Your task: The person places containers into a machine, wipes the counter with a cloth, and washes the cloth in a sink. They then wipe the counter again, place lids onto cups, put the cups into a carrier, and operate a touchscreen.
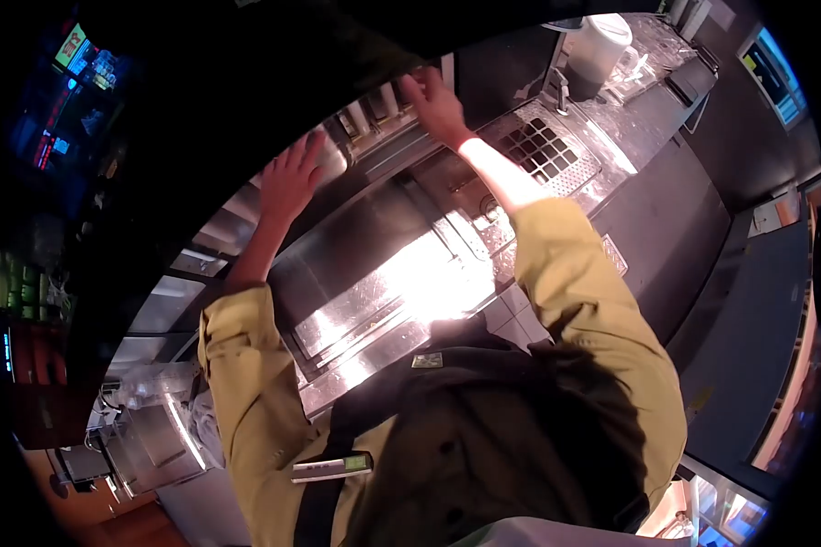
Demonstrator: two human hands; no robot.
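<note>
My left hand (292, 178) reaches forward over the back of the steel counter, its fingers stretched and spread. Beside its fingertips is a pale, rounded container or lid (330, 159). Farther right, my right hand (438, 108) is raised at the end of a row of pale upright containers (359, 118). Its fingers look extended and slightly apart, with the tips close to the dark upper edge of the view. I see nothing held in either hand. Below both hands lies a shiny steel worktop (347, 264), brightly lit in the middle.
A steel drain grate (543, 150) sits right of my right arm. A white pitcher (598, 50) stands on the far right counter. Metal pan covers (169, 305) line the left, and a clear plastic container (155, 442) is lower left. A dark grey surface (748, 328) runs along the right.
</note>
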